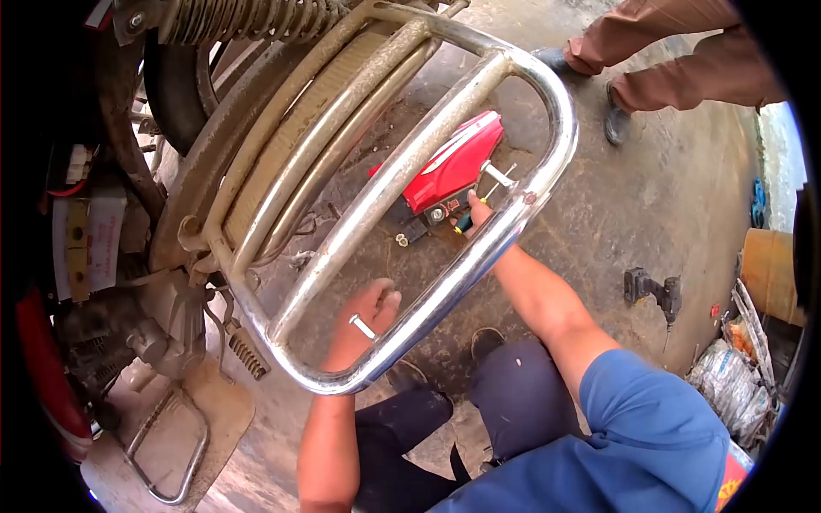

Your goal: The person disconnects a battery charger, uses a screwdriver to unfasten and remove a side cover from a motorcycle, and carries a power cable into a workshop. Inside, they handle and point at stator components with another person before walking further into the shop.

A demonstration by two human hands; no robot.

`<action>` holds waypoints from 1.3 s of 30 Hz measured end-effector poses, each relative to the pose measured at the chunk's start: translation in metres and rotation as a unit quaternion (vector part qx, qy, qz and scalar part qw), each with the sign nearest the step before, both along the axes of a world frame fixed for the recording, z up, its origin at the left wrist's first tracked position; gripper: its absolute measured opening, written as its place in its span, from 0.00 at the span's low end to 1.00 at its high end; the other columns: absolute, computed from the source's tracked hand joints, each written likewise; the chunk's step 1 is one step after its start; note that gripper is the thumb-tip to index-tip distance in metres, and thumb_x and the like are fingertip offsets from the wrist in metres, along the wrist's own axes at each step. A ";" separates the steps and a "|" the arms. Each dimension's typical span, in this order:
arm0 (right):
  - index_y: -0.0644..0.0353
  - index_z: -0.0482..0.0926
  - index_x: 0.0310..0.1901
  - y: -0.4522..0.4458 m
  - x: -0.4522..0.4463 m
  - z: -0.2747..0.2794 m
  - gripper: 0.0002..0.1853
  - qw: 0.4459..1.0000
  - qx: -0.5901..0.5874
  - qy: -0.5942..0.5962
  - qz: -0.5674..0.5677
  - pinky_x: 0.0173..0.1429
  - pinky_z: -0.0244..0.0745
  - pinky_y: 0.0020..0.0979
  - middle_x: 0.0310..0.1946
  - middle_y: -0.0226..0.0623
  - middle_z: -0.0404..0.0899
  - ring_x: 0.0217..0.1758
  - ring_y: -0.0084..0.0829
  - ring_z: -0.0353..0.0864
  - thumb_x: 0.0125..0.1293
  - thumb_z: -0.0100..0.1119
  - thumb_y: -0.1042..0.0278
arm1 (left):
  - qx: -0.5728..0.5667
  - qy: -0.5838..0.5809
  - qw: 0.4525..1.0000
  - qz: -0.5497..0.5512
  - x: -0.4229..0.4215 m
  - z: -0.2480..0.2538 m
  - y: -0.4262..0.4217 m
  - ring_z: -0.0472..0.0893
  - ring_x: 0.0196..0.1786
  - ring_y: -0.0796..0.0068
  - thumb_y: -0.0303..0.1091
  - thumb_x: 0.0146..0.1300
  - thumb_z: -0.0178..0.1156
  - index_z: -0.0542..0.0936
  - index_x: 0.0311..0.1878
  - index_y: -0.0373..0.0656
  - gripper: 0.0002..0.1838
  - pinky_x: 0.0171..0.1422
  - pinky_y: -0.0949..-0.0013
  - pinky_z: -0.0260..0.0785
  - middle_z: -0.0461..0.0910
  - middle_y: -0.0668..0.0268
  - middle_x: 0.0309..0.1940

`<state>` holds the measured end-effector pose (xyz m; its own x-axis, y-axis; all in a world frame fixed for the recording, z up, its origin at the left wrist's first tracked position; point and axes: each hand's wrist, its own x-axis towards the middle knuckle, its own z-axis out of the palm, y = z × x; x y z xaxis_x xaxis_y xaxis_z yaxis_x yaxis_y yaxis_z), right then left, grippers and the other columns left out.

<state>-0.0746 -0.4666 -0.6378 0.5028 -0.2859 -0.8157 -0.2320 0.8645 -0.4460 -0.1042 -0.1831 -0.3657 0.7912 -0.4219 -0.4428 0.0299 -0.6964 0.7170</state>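
Okay, my right hand [481, 217] gripped the dark-green-handled screwdriver [464, 224], nearer the glossy red panel [462, 164] just ahead than my half-curled left hand [368, 315], contents unclear.

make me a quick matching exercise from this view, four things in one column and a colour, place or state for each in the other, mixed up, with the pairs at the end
Column one
1. screwdriver
2. panel
3. power drill
4. tubular frame

Column two
a. dark, lying on the floor
b. silvery metal bars
c. held in the right hand
d. red with white markings

Pairs: 1-c, 2-d, 3-a, 4-b
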 end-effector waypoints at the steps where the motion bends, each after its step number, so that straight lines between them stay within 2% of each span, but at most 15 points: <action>1: 0.66 0.75 0.59 -0.001 0.007 -0.004 0.19 1.000 0.012 -0.016 -0.018 0.59 0.83 0.45 0.53 0.43 0.82 0.54 0.41 0.84 0.79 0.55 0.58 | -0.031 -0.022 0.999 0.000 0.012 -0.009 0.002 0.85 0.46 0.53 0.41 0.72 0.59 0.80 0.55 0.38 0.18 0.51 0.57 0.75 0.84 0.50 0.44; 6: 0.68 0.75 0.55 -0.030 0.011 -0.037 0.14 0.995 0.041 -0.089 -0.021 0.52 0.85 0.43 0.47 0.44 0.83 0.46 0.40 0.86 0.75 0.61 0.68 | -0.025 -0.020 0.998 -0.055 0.041 -0.068 0.035 0.82 0.52 0.43 0.45 0.70 0.59 0.81 0.55 0.36 0.21 0.55 0.49 0.73 0.83 0.46 0.49; 9: 0.62 0.76 0.49 -0.065 -0.003 -0.035 0.09 0.986 -0.059 -0.155 -0.032 0.46 0.84 0.38 0.42 0.37 0.83 0.41 0.34 0.86 0.72 0.64 0.71 | 0.096 -0.117 0.983 -0.108 0.040 -0.025 0.027 0.82 0.53 0.43 0.44 0.70 0.59 0.81 0.56 0.37 0.21 0.57 0.49 0.73 0.83 0.44 0.48; 10: 0.61 0.76 0.50 -0.073 -0.010 -0.014 0.10 0.985 -0.104 -0.132 -0.037 0.47 0.83 0.37 0.41 0.36 0.83 0.40 0.32 0.85 0.72 0.64 0.71 | -0.022 -0.091 0.994 -0.061 0.035 -0.046 0.041 0.81 0.52 0.43 0.44 0.70 0.58 0.82 0.53 0.36 0.20 0.57 0.47 0.72 0.83 0.43 0.46; 13: 0.62 0.75 0.56 -0.093 -0.050 0.086 0.13 0.960 -0.214 -0.175 -0.046 0.49 0.82 0.34 0.46 0.34 0.81 0.44 0.30 0.84 0.73 0.61 0.73 | 0.100 -0.077 0.980 -0.153 0.027 -0.018 0.038 0.81 0.49 0.40 0.44 0.69 0.56 0.80 0.45 0.38 0.16 0.55 0.44 0.71 0.82 0.44 0.42; 14: 0.58 0.74 0.54 -0.110 -0.068 0.108 0.13 0.942 -0.314 -0.121 -0.005 0.43 0.82 0.32 0.44 0.31 0.80 0.38 0.27 0.82 0.73 0.63 0.68 | 0.105 -0.075 0.971 -0.201 0.023 -0.026 0.045 0.81 0.50 0.40 0.44 0.69 0.56 0.80 0.46 0.38 0.17 0.56 0.46 0.71 0.82 0.44 0.43; 15: 0.62 0.70 0.66 -0.124 -0.088 0.140 0.23 0.920 -0.367 -0.136 0.024 0.49 0.77 0.30 0.48 0.30 0.78 0.46 0.23 0.79 0.73 0.62 0.70 | 0.087 -0.079 0.974 -0.193 0.013 0.007 0.040 0.81 0.51 0.41 0.45 0.70 0.56 0.80 0.46 0.38 0.17 0.57 0.47 0.72 0.83 0.44 0.44; 20: 0.65 0.68 0.69 -0.170 -0.155 0.331 0.27 0.778 -0.605 -0.165 0.040 0.67 0.68 0.30 0.58 0.34 0.76 0.61 0.26 0.74 0.74 0.63 0.64 | 0.054 0.005 0.995 -0.079 -0.017 0.074 0.073 0.82 0.55 0.48 0.47 0.71 0.61 0.80 0.60 0.41 0.23 0.61 0.55 0.74 0.84 0.49 0.52; 22: 0.68 0.63 0.73 -0.194 -0.171 0.382 0.30 0.747 -0.641 -0.175 -0.003 0.71 0.67 0.33 0.65 0.40 0.73 0.67 0.29 0.72 0.75 0.60 0.67 | 0.144 -0.017 0.987 -0.071 -0.023 0.124 0.089 0.84 0.53 0.53 0.44 0.72 0.61 0.81 0.59 0.41 0.20 0.60 0.56 0.75 0.86 0.53 0.50; 26: 0.69 0.59 0.76 -0.201 -0.157 0.469 0.31 0.774 -0.549 -0.307 -0.067 0.70 0.71 0.36 0.66 0.44 0.72 0.66 0.34 0.75 0.79 0.53 0.60 | 0.036 -0.130 0.987 0.084 -0.027 0.237 0.098 0.87 0.44 0.63 0.37 0.72 0.61 0.84 0.54 0.40 0.14 0.51 0.63 0.78 0.87 0.55 0.41; 28: 0.67 0.63 0.73 -0.191 -0.128 0.480 0.29 0.780 -0.509 -0.361 -0.054 0.60 0.76 0.35 0.63 0.42 0.74 0.60 0.34 0.78 0.79 0.53 0.57 | -0.081 -0.121 0.979 0.144 -0.024 0.277 0.093 0.86 0.41 0.74 0.34 0.73 0.61 0.84 0.54 0.37 0.13 0.48 0.68 0.78 0.88 0.60 0.37; 31: 0.61 0.70 0.65 -0.112 -0.071 0.499 0.27 0.811 -0.358 -0.460 -0.047 0.42 0.75 0.33 0.53 0.36 0.78 0.46 0.30 0.79 0.74 0.60 0.51 | -0.253 -0.096 0.954 0.132 -0.014 0.297 0.075 0.84 0.48 0.76 0.36 0.76 0.59 0.83 0.57 0.36 0.15 0.53 0.69 0.77 0.87 0.63 0.42; 34: 0.58 0.71 0.65 -0.050 -0.021 0.520 0.24 0.824 -0.247 -0.509 -0.020 0.45 0.76 0.32 0.51 0.32 0.79 0.46 0.28 0.80 0.75 0.60 0.53 | -0.364 -0.105 0.916 0.129 -0.012 0.280 0.067 0.80 0.60 0.69 0.47 0.73 0.64 0.72 0.70 0.34 0.32 0.66 0.65 0.72 0.82 0.57 0.56; 37: 0.61 0.70 0.70 0.001 0.006 0.503 0.26 0.792 -0.065 -0.598 0.104 0.72 0.71 0.40 0.66 0.37 0.78 0.65 0.34 0.78 0.78 0.56 0.55 | -0.505 -0.115 0.844 0.140 -0.014 0.266 0.059 0.76 0.68 0.57 0.64 0.62 0.69 0.59 0.77 0.34 0.54 0.73 0.56 0.68 0.73 0.50 0.67; 39: 0.60 0.71 0.70 0.055 0.004 0.511 0.25 0.769 0.025 -0.615 0.171 0.70 0.73 0.42 0.64 0.37 0.79 0.64 0.36 0.79 0.78 0.56 0.56 | -0.574 -0.189 0.772 0.195 -0.008 0.254 0.055 0.73 0.71 0.60 0.56 0.63 0.71 0.61 0.77 0.35 0.49 0.76 0.56 0.64 0.72 0.54 0.70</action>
<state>-0.0702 -0.4113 -0.1266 0.9421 0.0500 0.3315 0.1220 0.8699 -0.4780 -0.1126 -0.1277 -0.1113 0.9383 -0.0613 0.3404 -0.2863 0.4145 0.8638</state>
